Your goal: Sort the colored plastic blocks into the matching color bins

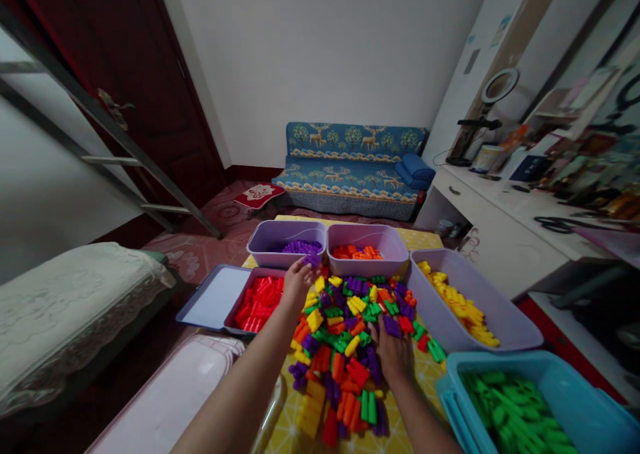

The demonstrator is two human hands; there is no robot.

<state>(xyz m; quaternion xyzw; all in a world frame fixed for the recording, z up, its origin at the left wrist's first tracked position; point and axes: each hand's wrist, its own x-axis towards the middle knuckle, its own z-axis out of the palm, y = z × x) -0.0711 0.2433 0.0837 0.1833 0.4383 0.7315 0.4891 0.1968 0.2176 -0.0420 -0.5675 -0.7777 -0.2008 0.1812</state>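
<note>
My left hand is closed on a purple plastic building block, raised at the front edge of a lilac bin with purple blocks inside. My right hand reaches into the mixed pile of blocks on the table. Its fingers are closed around another purple block, though some fingertips are hidden. Red, orange, yellow, green and purple pieces lie around both hands, several of them joined in rows.
Behind the pile is a lilac bin of orange blocks. At right stand a lilac bin of yellow blocks and a blue bin of green blocks. Red blocks fill a lidded box at left, near stacked pale lids.
</note>
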